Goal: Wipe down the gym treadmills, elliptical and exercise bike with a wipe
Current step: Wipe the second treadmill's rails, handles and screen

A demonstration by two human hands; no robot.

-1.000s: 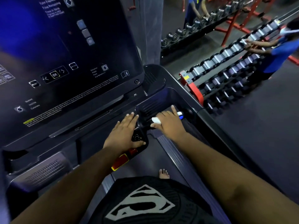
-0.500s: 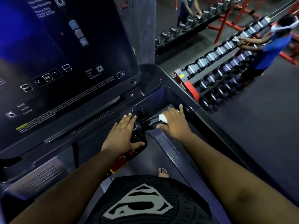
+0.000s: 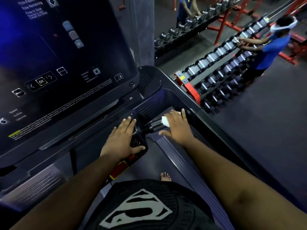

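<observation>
I stand on a treadmill facing its dark console screen (image 3: 66,63). My left hand (image 3: 122,140) lies flat, fingers straight, on the small control pad below the screen. My right hand (image 3: 177,127) is draped over the short black handle bar (image 3: 154,125) to the right of the pad. It holds a white wipe (image 3: 165,121) against the bar, with the thumb spread out toward me. Most of the wipe is hidden under the palm.
A red and yellow stop tab (image 3: 118,168) sits under my left wrist, and my bare foot (image 3: 165,176) is on the belt (image 3: 149,163). Right of the treadmill stands a red dumbbell rack (image 3: 216,72), with a person in blue (image 3: 269,52) at it. Another person (image 3: 184,9) stands at the far rack.
My right hand has slid the wipe a little to the right along the handle bar, covering its end. My left hand has stayed on the control pad.
</observation>
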